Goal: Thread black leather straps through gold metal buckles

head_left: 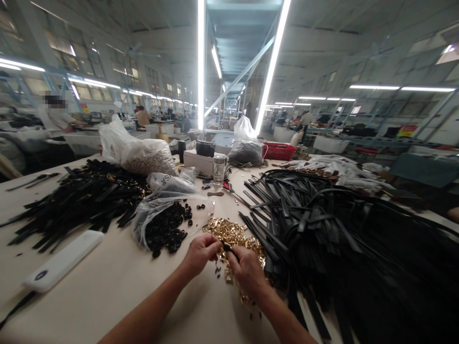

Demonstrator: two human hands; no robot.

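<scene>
Over the pile of gold metal buckles, my two hands meet at a short black strap end. My left hand pinches its tip between thumb and fingers. Closed around the same piece from the other side is my right hand, which hides the rest of it. Small black bits lie on the table just below my fingers. Left of the buckles, black loops spill from a clear plastic bag. A large heap of black straps rises close to my right hand.
Finished-looking black straps with gold buckles are heaped at the left, behind a white power bank. Farther back stand a stuffed plastic bag, a glass mug, a white box and a red basket. People work in the distance.
</scene>
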